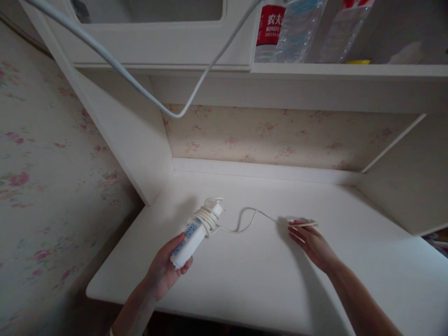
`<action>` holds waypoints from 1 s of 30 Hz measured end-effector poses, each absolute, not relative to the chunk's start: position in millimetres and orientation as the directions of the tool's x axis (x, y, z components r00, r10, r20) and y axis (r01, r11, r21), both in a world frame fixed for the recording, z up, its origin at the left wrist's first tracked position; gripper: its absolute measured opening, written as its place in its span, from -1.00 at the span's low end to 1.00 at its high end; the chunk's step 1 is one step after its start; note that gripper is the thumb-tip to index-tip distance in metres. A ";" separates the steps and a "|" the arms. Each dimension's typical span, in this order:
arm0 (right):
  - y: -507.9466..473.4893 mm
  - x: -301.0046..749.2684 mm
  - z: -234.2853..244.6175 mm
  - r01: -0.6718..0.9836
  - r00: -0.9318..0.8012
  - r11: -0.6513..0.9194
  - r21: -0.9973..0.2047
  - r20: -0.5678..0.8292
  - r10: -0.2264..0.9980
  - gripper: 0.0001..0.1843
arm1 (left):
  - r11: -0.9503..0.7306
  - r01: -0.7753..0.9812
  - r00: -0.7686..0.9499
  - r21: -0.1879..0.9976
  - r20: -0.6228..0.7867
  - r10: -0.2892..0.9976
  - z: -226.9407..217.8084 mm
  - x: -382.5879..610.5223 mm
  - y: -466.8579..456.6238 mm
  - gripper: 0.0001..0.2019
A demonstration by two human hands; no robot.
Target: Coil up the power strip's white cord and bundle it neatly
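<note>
One left hand [164, 270] grips one white power strip [191, 238]; one right hand [311, 242] pinches its single cord [245, 223] on the desk [262, 289].

We had open room on the white desk [367, 280] right of our right hand [311, 242]. The thin cord [238, 231] trailed across the middle from the power strip [191, 238] gripped in our left hand [164, 270]. A side panel [133, 140] blocked the left, a shelf [350, 70] closed overhead, and a hanging cable [119, 70] sagged below it.
</note>
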State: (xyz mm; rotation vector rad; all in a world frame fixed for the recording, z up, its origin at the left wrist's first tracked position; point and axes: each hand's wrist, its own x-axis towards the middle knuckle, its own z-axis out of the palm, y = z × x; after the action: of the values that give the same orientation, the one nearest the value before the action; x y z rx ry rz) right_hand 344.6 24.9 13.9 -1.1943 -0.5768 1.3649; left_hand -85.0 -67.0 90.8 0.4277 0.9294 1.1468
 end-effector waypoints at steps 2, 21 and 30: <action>21.5 320.7 13.4 -0.398 0.141 -0.256 -0.881 -0.334 0.932 -0.71 | 0.435 -0.559 0.183 0.706 -0.407 0.895 91.1 -76.1 -67.3 -0.75; 49.4 412.0 14.9 -0.502 0.623 0.189 -0.844 -0.201 0.756 -0.92 | 0.414 0.066 0.101 0.908 -0.419 0.903 101.6 -118.3 -60.8 -0.44; 24.1 374.2 6.2 -0.396 0.446 -0.215 -0.893 -0.392 0.805 -0.92 | 0.241 -0.276 -0.220 0.930 -0.306 0.926 87.8 -92.9 -49.5 -0.47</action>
State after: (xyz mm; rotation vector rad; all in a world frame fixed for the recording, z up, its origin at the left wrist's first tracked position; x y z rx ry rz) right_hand 374.2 24.1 6.2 -1.3885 -0.3942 1.1529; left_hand -92.9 -49.5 87.8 0.6852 1.3260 1.2846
